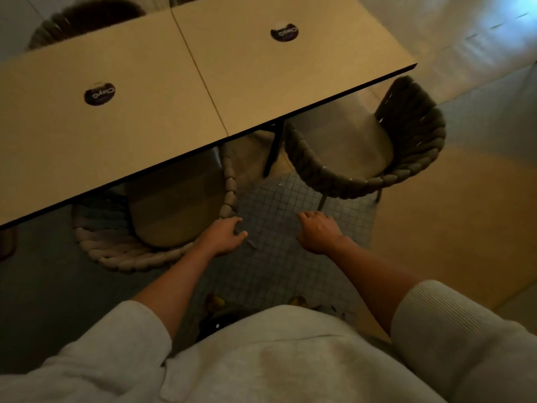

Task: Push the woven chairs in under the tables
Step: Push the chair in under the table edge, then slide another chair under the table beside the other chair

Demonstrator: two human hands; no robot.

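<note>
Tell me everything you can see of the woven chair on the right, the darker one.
The right woven chair has a curved back and arms of thick, dark grey-green braided rope, a pale rounded seat cushion and thin dark legs. It stands upright on the floor, turned at an angle to the right-hand table, with only the front of its seat under the table edge. Most of it sticks out. Neither hand touches it; the right hand hovers open just short of its back.
</note>
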